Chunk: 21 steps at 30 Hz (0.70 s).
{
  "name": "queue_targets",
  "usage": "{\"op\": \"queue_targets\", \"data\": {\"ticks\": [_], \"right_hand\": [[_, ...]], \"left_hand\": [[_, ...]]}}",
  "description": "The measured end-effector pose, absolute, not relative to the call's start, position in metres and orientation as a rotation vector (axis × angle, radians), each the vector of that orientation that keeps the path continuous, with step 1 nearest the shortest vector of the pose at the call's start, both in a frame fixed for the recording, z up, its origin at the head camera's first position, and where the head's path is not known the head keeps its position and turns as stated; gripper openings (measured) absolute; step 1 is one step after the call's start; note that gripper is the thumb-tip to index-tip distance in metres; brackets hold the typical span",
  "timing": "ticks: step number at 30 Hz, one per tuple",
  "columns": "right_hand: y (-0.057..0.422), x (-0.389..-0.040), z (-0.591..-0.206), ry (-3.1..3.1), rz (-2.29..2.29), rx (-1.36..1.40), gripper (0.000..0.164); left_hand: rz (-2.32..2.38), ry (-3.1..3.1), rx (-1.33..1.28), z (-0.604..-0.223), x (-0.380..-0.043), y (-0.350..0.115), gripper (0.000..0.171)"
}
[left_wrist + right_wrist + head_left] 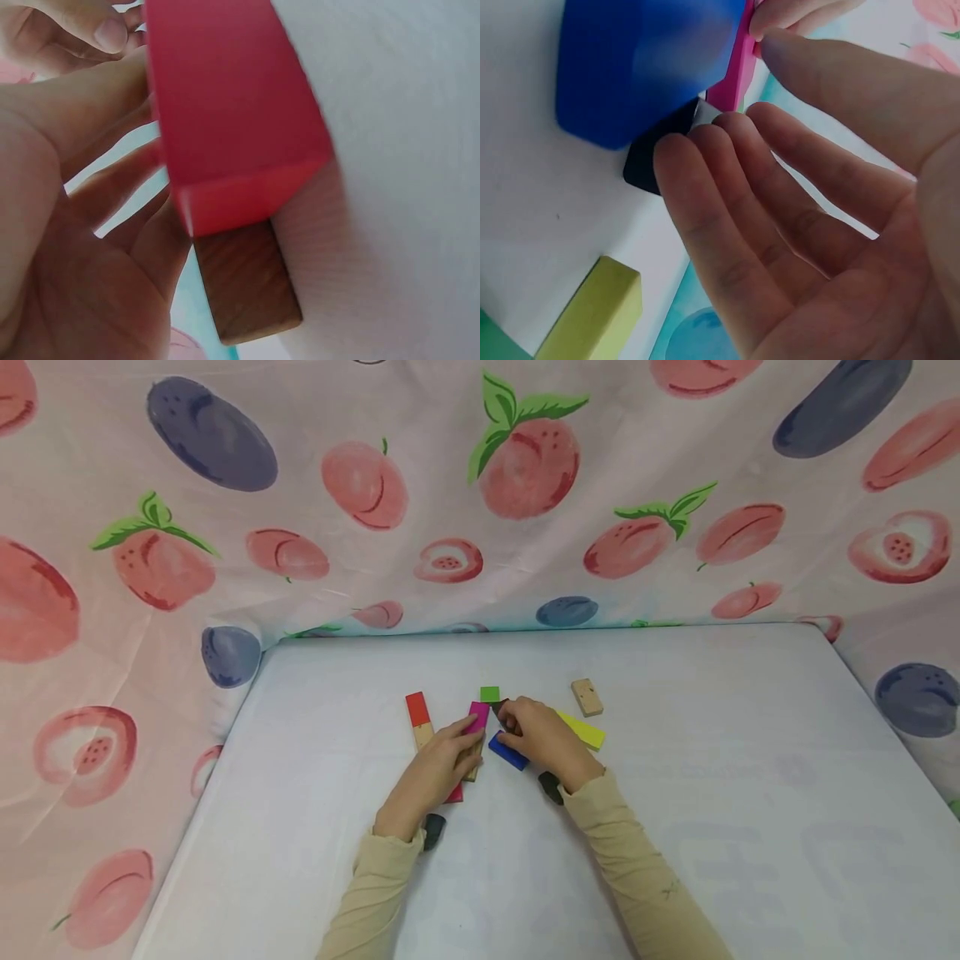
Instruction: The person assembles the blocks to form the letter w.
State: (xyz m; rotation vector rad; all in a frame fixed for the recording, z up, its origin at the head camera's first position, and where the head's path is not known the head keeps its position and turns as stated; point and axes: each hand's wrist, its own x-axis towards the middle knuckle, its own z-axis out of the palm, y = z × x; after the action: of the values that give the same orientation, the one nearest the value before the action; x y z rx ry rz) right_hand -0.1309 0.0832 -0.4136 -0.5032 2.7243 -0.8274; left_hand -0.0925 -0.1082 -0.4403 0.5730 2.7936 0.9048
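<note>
Can't read any txt, nos. or brands. Can make out only v. faint, illegible marks (738,852) on white tabletop (795,693), R of right hand's (547,739) fingers (516,708).

Left hand (90,262) beside a red block (232,97)
In frame, a wooden block (247,281) shows below the red end face; the right hand (71,26) appears upper left.

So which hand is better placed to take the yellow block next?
Likely the right hand: though touching the black block, it sits beside the yellow block; the left hand is farther off, touching the pink block.
</note>
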Motion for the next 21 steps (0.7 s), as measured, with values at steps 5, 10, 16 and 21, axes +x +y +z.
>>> {"op": "queue_targets", "data": {"ticks": [5, 10, 16, 21], "right_hand": [[0.0805, -0.1278, -0.4146, 2.735, -0.795, -0.510, 0.026], [0.0776, -0.1246, -0.4146, 2.750, -0.760, -0.502, 0.028], [0.0758, -0.1226, -0.4150, 2.754, -0.714, -0.513, 0.028], [0.0746, -0.1214, -0.4143, 2.749, -0.692, -0.514, 0.028]], "left_hand": [[0.898, 2.785, 0.558, -0.4403, -0.0931, -0.1082, 0.047], [0.893, 2.782, 0.545, -0.4411, -0.0937, -0.1082, 0.048], [0.901, 2.790, 0.565, -0.4412, -0.0940, -0.1083, 0.047], [0.915, 2.787, 0.563, -0.4398, -0.0933, -0.1082, 0.047]]}}
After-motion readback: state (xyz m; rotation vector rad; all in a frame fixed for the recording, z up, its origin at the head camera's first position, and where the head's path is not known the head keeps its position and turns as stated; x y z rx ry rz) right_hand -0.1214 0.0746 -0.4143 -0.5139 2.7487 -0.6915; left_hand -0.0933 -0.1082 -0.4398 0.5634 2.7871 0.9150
